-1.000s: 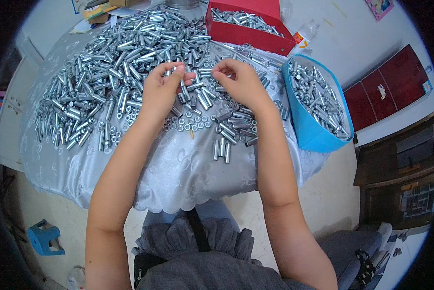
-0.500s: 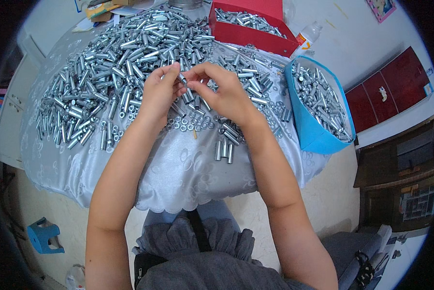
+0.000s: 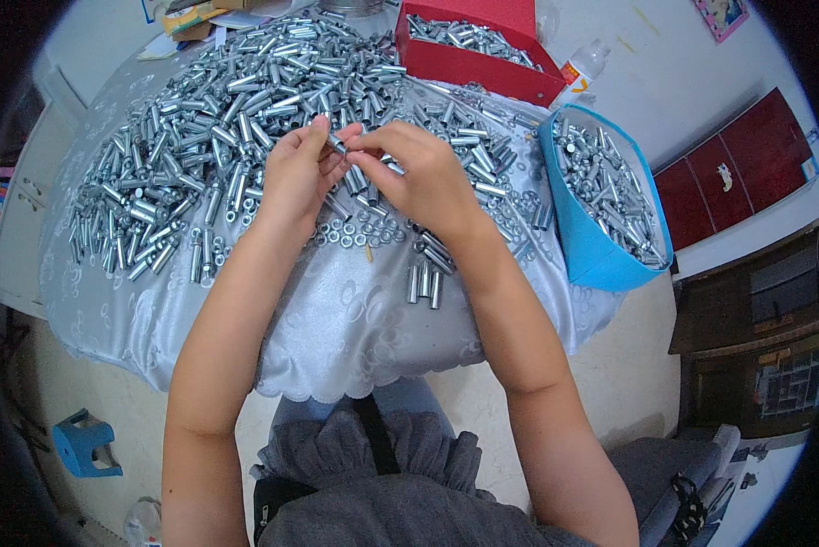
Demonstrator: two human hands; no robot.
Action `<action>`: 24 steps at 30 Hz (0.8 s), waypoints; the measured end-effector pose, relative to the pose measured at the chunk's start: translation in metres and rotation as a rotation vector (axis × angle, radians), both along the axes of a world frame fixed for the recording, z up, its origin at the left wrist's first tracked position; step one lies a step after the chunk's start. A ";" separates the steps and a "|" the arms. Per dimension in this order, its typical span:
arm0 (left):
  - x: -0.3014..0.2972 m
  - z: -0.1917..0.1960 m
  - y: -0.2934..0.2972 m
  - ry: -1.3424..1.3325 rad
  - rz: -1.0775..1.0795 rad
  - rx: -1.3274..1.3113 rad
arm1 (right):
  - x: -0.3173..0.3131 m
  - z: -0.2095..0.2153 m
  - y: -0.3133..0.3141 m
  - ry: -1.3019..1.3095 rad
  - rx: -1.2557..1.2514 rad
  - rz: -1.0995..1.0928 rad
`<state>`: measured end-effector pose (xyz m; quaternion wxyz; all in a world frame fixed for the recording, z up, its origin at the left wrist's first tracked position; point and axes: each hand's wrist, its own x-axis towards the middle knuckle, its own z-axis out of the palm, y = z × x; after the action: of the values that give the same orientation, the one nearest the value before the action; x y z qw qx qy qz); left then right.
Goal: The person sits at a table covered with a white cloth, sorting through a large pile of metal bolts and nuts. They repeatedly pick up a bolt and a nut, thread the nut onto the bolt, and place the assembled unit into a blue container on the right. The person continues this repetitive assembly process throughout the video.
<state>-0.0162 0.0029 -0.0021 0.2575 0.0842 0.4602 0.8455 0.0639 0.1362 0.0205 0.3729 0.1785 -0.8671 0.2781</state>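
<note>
My left hand (image 3: 297, 173) and my right hand (image 3: 416, 173) meet over the table, both pinching one small silver metal sleeve (image 3: 338, 144) between their fingertips. Beneath them spreads a big heap of silver metal sleeves (image 3: 200, 137) on a silvery patterned tablecloth (image 3: 355, 319). Small nuts and washers (image 3: 355, 235) lie in a loose band just below my hands. Three sleeves (image 3: 425, 284) lie side by side nearer the table's front edge.
A blue bin (image 3: 601, 196) full of metal sleeves sits at the table's right. A red box (image 3: 473, 55) with more sleeves stands at the back. A white bottle (image 3: 581, 68) is beside it. A blue stool (image 3: 83, 444) stands on the floor, lower left.
My right hand has moved left from the pile toward my left hand. Both hands now close together on one sleeve, lifted slightly above the heap.
</note>
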 end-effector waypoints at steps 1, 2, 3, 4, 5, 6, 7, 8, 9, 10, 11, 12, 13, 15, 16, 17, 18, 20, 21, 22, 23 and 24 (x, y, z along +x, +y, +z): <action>0.002 0.001 0.000 -0.009 0.001 0.006 | 0.000 0.000 0.000 -0.002 0.003 -0.004; 0.005 0.003 0.000 -0.019 0.001 0.013 | 0.001 0.001 0.000 0.000 0.011 -0.009; 0.006 0.004 0.001 -0.028 0.002 0.019 | 0.002 0.002 0.000 0.002 0.020 -0.014; 0.007 0.004 0.001 -0.048 -0.001 0.033 | 0.002 0.003 -0.001 0.005 0.028 -0.017; 0.007 0.004 0.001 -0.069 -0.005 0.046 | 0.002 0.002 -0.001 0.017 0.042 -0.026; 0.007 0.004 0.001 -0.089 -0.008 0.059 | 0.001 0.001 -0.001 0.030 0.056 -0.035; 0.008 0.004 0.001 -0.097 -0.007 0.058 | 0.000 -0.001 -0.001 0.042 0.071 -0.045; 0.008 0.003 0.002 -0.106 -0.005 0.057 | 0.000 -0.001 -0.001 0.051 0.070 -0.041; 0.008 0.003 0.002 -0.115 -0.004 0.056 | -0.001 -0.001 -0.001 0.061 0.069 -0.038; 0.009 0.003 0.002 -0.089 0.004 0.058 | -0.001 -0.001 -0.001 0.070 0.067 -0.034; 0.010 0.004 0.002 -0.063 0.011 0.059 | -0.001 -0.001 -0.001 0.070 0.047 -0.033; 0.011 0.004 0.003 -0.037 0.018 0.060 | -0.002 0.000 -0.001 0.071 0.027 -0.031; 0.011 0.004 0.003 -0.011 0.015 0.036 | -0.002 0.001 -0.001 0.072 0.008 -0.030; 0.012 0.003 0.004 0.042 0.009 -0.014 | -0.001 0.002 0.000 0.074 0.003 -0.053; 0.015 0.004 0.006 0.059 0.018 -0.033 | 0.000 0.003 0.001 0.074 0.001 -0.067; 0.018 0.006 0.008 0.077 0.027 -0.052 | 0.000 0.002 0.001 0.070 -0.035 -0.075; 0.020 0.008 0.009 0.095 0.036 -0.071 | -0.001 0.002 0.002 0.066 -0.071 -0.084; 0.019 0.013 0.009 0.111 0.026 -0.141 | 0.001 0.006 0.002 0.016 -0.180 -0.091; 0.019 0.014 0.008 0.119 0.021 -0.176 | 0.004 0.012 0.001 -0.030 -0.253 -0.090; 0.019 0.015 0.008 0.135 -0.011 -0.184 | 0.006 0.016 0.000 -0.075 -0.324 -0.091; 0.019 0.015 0.006 0.151 -0.044 -0.192 | 0.006 0.015 0.001 -0.093 -0.385 -0.067; 0.020 0.015 0.005 0.168 -0.077 -0.200 | 0.004 0.013 0.003 -0.111 -0.446 -0.042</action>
<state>0.0035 0.0083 0.0127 0.2573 0.1460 0.5586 0.7749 0.0675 0.1394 0.0334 0.3607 0.0578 -0.8068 0.4644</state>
